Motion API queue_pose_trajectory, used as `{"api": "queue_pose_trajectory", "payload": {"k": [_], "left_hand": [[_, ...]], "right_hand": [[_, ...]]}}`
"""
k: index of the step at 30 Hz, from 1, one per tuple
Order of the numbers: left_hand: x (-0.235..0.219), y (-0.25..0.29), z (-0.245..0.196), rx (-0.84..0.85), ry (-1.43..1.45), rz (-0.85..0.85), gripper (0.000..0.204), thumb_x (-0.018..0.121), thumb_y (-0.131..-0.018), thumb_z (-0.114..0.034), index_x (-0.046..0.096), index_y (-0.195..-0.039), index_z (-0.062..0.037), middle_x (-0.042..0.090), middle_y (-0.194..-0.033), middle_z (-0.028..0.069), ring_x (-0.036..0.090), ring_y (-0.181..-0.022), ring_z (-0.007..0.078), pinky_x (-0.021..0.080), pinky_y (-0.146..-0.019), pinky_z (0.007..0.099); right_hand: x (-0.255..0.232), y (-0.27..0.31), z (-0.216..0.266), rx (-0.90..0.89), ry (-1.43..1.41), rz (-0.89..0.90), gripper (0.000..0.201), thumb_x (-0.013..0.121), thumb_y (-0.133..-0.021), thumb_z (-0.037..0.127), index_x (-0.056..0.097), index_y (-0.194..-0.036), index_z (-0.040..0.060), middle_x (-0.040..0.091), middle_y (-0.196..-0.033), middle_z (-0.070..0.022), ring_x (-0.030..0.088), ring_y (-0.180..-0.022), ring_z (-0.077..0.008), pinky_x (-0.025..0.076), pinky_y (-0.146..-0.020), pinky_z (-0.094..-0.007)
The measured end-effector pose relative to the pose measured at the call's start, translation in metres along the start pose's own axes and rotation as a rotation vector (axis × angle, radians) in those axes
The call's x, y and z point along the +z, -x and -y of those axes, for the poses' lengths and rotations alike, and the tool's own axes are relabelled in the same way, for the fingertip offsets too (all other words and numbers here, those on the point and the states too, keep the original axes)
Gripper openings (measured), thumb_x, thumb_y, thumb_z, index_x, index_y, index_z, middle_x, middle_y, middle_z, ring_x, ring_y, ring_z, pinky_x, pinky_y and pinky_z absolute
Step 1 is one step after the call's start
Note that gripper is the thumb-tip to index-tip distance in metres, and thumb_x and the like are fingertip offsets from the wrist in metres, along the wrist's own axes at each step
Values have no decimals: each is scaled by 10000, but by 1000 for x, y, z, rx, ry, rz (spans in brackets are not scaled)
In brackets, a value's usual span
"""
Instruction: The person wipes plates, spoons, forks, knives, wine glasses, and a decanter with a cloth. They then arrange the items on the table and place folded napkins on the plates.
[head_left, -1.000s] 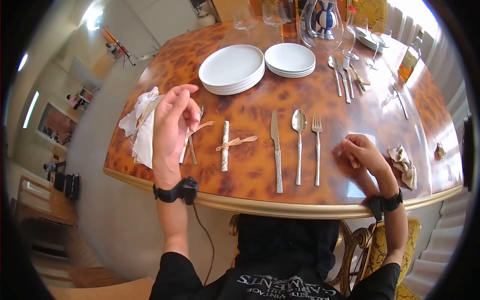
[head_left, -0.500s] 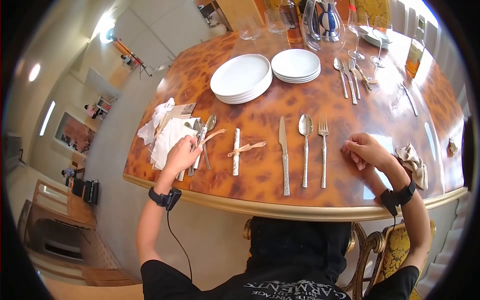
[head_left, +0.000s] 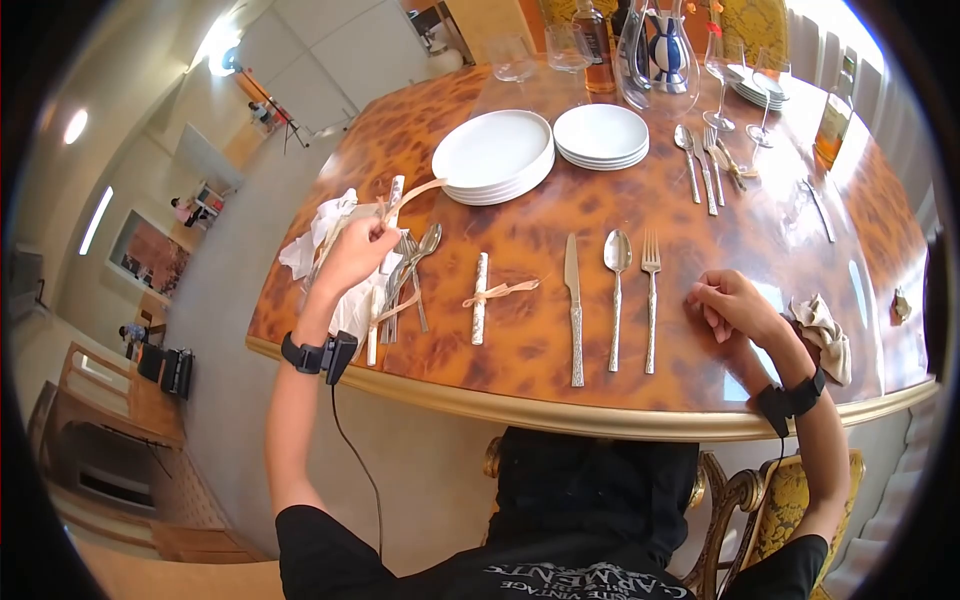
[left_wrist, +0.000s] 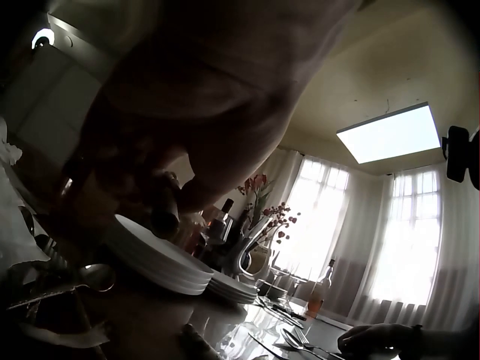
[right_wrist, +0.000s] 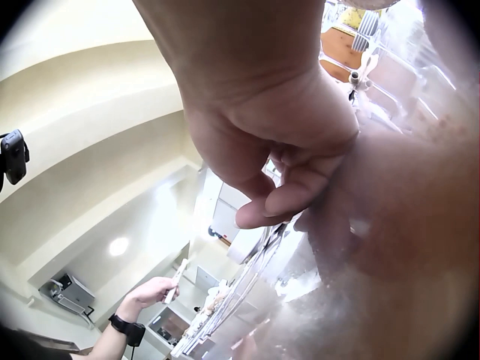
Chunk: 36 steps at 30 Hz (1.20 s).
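Note:
My left hand [head_left: 358, 256] pinches a slim patterned white roll [head_left: 396, 196] with a raffia tie, raised over the cloths at the left; in the right wrist view the roll [right_wrist: 176, 280] stands up from that hand. Beneath it lie white cloths [head_left: 350, 309], loose spoons and forks [head_left: 418, 252] and a second roll [head_left: 375, 328]. A third tied roll [head_left: 480, 308] lies further right. Knife [head_left: 575, 320], spoon [head_left: 616, 300] and fork [head_left: 652, 300] lie side by side. My right hand [head_left: 735, 303] rests on the table, fingers loosely curled, holding nothing.
Stacks of large plates [head_left: 493, 150] and small plates [head_left: 601, 134] stand behind the cutlery. Glasses, a decanter [head_left: 655, 90] and bottles stand at the back. A crumpled cloth [head_left: 822, 335] lies beside my right wrist; more cutlery [head_left: 712, 170] lies at the back right.
My left hand came down to the pile at the left, took hold of a tied roll and lifted it up and away. My right hand has stayed in place.

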<state>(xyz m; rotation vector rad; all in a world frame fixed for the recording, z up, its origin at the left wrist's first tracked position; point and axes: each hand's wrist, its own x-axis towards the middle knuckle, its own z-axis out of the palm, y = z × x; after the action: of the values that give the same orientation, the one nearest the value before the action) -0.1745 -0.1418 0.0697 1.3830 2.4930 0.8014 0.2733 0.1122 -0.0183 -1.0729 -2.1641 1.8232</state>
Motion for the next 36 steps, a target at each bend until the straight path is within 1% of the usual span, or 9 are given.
{"api": "queue_pose_trajectory", "payload": {"k": [9, 11, 15, 18, 22, 29, 32, 35, 36], "left_hand": [[82, -34, -4, 16, 99, 149, 338, 655, -916, -314, 613, -816, 7, 571, -655, -9, 496, -557, 62, 406, -509, 239], [78, -27, -21, -114, 112, 280, 351, 639, -925, -326, 617, -819, 8, 572, -642, 7, 495, -540, 74, 398, -507, 232], [60, -38, 16, -129, 303, 213, 337, 623, -933, -315, 616, -831, 6, 580, -652, 18, 523, -563, 86, 403, -515, 240], [45, -31, 48, 111, -99, -37, 314, 634, -899, -299, 613, -868, 13, 610, -693, 45, 591, -656, 142, 460, -597, 295], [36, 4, 50, -28, -372, 82, 301, 694, -821, -289, 629, -871, 0, 628, -727, 113, 603, -667, 222, 488, -650, 348], [46, 4, 91, -160, -199, 177, 238, 727, -803, -219, 636, -795, 0, 640, -710, 76, 600, -647, 159, 486, -606, 320], [51, -1, 91, -125, -257, 88, 208, 733, -797, -177, 636, -746, -1, 626, -666, 44, 567, -606, 114, 469, -574, 297], [52, -5, 93, -153, -241, 135, 262, 727, -770, -250, 642, -698, -12, 647, -636, 114, 634, -612, 198, 497, -609, 344], [53, -6, 95, -143, -193, 161, 255, 712, -780, -212, 632, -644, -11, 614, -568, 74, 595, -556, 160, 467, -555, 324]], "right_hand": [[-1, 3, -9, -52, -11, -24, 273, 520, -987, 231, 598, -854, 5, 543, -584, 3, 537, -444, -81, 445, -423, -219], [0, 4, -7, -50, -12, -28, 278, 520, -986, 230, 595, -845, 2, 543, -584, 0, 539, -445, -83, 447, -424, -221], [0, 4, -3, -42, -18, -27, 291, 519, -985, 226, 586, -820, -5, 542, -582, -7, 545, -445, -92, 452, -425, -225], [0, 4, -1, -53, -18, -17, 291, 517, -985, 224, 586, -819, -6, 541, -581, -7, 545, -441, -95, 452, -425, -225], [0, 4, -1, -39, -32, -18, 289, 519, -982, 224, 585, -820, -6, 541, -580, -7, 542, -437, -96, 451, -424, -223], [-3, 1, -6, -46, -23, 0, 283, 517, -975, 224, 588, -825, -6, 548, -589, -8, 546, -441, -95, 456, -427, -227], [-3, 3, -6, -53, -27, -5, 283, 523, -975, 230, 589, -826, -1, 552, -593, -7, 556, -461, -94, 461, -437, -229], [-4, 11, -4, -58, -53, -11, 280, 534, -974, 238, 589, -828, 6, 557, -595, -7, 566, -484, -92, 470, -456, -230], [-4, 14, -3, -58, -73, -7, 276, 540, -974, 241, 589, -832, 9, 559, -595, -8, 570, -496, -91, 474, -468, -230]]}}
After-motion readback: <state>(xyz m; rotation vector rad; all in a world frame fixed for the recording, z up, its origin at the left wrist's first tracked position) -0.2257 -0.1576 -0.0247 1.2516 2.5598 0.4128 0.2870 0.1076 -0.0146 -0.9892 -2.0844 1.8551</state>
